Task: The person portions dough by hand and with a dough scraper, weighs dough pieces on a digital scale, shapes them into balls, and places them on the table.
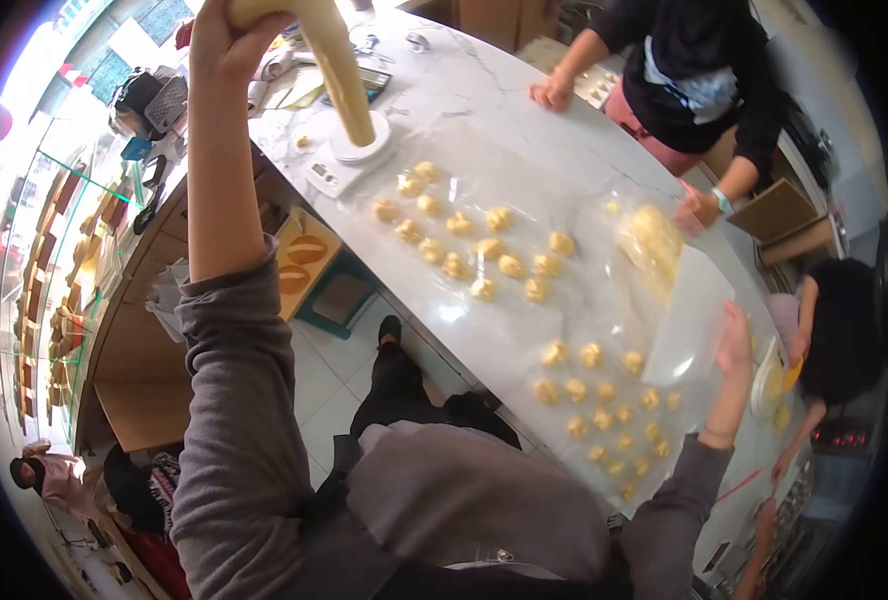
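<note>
Grey L sleeve (234, 400) foremost, dough roll (336, 75) is clasped by curled L hand (226, 45), end at scale (332, 178), prob. for portioning, steady lowering needed next; R hand (733, 342) by white sheet (689, 310), grip unclear.

grey sleeves (239, 420), wrinkled, bunched | grey-brown top (464, 490) | black trousers (401, 390) | black shoe (390, 329)

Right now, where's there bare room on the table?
Bare marble between the scale and the co-worker's hand at the far edge; also a film-covered gap between the two clusters of dough pieces. Crowded: both clusters, and around the big dough mass, white sheet and right hand.
</note>
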